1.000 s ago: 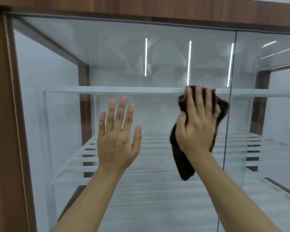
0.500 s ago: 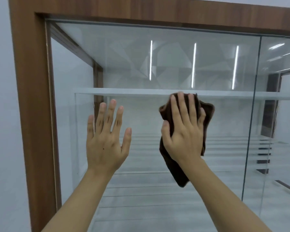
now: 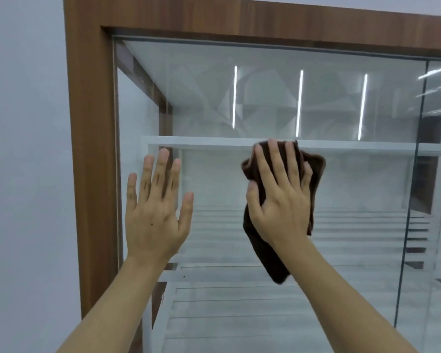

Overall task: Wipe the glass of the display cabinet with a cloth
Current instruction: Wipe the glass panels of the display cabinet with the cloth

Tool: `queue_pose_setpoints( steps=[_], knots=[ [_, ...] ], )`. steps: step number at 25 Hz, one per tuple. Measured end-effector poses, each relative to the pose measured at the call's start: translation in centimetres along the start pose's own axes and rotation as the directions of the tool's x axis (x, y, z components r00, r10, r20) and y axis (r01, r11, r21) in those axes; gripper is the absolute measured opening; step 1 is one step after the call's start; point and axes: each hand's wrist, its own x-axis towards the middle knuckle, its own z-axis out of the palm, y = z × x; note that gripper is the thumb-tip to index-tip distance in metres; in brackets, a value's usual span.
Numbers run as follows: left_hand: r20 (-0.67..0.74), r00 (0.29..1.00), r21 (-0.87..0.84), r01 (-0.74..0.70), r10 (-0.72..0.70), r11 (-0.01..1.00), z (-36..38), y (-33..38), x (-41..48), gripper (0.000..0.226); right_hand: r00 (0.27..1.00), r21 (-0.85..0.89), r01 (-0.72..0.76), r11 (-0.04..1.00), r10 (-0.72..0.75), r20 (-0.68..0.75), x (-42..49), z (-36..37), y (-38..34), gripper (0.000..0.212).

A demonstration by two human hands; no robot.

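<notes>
Faces a display cabinet [image 3: 92, 149] framed in brown wood, with a plain pale wall [image 3: 23, 149] to its left. Looks through the front glass [image 3: 354, 187], marked by three bright vertical reflections [image 3: 299, 103] and meeting a second pane at a vertical seam [image 3: 415, 174] on the right. Sees behind the glass a white shelf [image 3: 201, 142] running across at fingertip height and a slatted white rack [image 3: 214, 314] lower down. Reaches both bare forearms up from the bottom edge, backs of the hands toward the camera. Holds the left hand [image 3: 154, 220] flat and upright before the glass near the frame's left post, fingers [image 3: 161, 169] straight and slightly spread, holding nothing; contact with the pane unclear. Presses the right hand [image 3: 281, 205] over a dark brown cloth [image 3: 316, 169] against the glass, fingers [image 3: 275, 159] straight and close together, thumb along the cloth's left edge, a loose tail of cloth hanging below the wrist.
</notes>
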Motion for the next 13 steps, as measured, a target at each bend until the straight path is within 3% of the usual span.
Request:
queue_pose_setpoints(
  steps=[2, 5, 8, 13],
  knots=[
    [0.005, 1.0, 0.035, -0.026, 0.026, 0.999, -0.3, -0.8, -0.4, 0.063, 1.0, 0.017, -0.014, 1.0, 0.014, -0.017, 2.1, 0.9, -3.7, 0.062],
    [-0.001, 0.998, 0.068, -0.056, 0.056, 0.996, -0.6, -2.1, -1.0, 0.062, 0.993, 0.067, 0.102, 0.993, -0.105, 0.051, -1.2, 2.5, -8.3, 0.063],
    [0.004, 0.996, 0.063, -0.085, 0.085, 0.994, -0.6, -2.8, -1.4, 0.062, 0.979, 0.024, 0.165, 0.986, -0.167, 0.114, -7.4, 2.2, -6.6, 0.064],
    [0.035, 0.992, 0.064, -0.127, 0.125, 0.99, -0.9, -3.4, -1.8, 0.062, 0.998, -0.029, -0.059, 0.998, 0.059, 0.007, -1.2, 1.2, -4.2, 0.063]
  ],
)
